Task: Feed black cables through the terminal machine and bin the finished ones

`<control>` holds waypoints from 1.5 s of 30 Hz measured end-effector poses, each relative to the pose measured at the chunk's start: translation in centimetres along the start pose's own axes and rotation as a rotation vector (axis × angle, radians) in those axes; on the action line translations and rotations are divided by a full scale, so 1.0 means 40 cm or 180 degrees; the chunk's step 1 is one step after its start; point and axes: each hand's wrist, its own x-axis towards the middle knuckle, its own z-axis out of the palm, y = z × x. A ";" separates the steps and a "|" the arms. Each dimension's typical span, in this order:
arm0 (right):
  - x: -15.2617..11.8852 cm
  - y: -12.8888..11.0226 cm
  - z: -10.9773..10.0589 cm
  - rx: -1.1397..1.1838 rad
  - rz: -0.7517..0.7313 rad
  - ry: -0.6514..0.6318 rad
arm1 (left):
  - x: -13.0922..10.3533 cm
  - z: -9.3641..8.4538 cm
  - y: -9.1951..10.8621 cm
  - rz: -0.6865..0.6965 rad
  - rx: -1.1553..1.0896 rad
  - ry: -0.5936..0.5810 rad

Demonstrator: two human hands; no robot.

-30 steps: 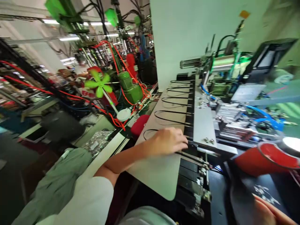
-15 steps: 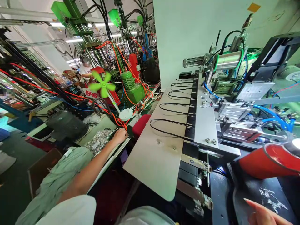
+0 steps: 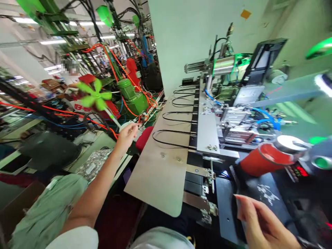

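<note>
My left hand (image 3: 127, 135) is raised above the left-hand bench, fingers pinched together; a small dark thing shows at the fingertips, too small to name. Beneath that forearm lies a bag of many small metal parts (image 3: 94, 164). Low on the right, my right hand (image 3: 252, 216) has its thumb and forefinger brought together; anything between them cannot be made out. Just beyond it, small silvery parts (image 3: 267, 194) are scattered on a black surface. Several looped black cords (image 3: 168, 131) lie across a beige plate (image 3: 155, 183), their ends in a dark rail (image 3: 193, 129).
A machine with metal cylinders (image 3: 237, 133) stands along the rail. An orange-red container (image 3: 261, 159) is beyond my right hand. A green fan (image 3: 95, 95) and a dark bucket (image 3: 49, 150) are on the left. A person (image 3: 71, 71) is in the background.
My left hand has lifted from the bench beside the bag. My right hand has come further into view, its fingers now together. The view has shifted rightward.
</note>
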 end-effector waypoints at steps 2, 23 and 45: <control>0.017 -0.053 0.010 -0.0023 -0.0191 -0.0220 | -0.037 0.071 0.132 0.0409 -0.0609 -0.1153; 0.066 -0.125 0.092 0.0940 -0.0150 -0.0334 | -0.233 0.304 0.318 0.1812 -0.0449 -0.2902; 0.051 -0.066 0.091 0.0484 0.0680 0.0148 | -0.215 0.358 0.284 0.1208 0.0406 -0.2716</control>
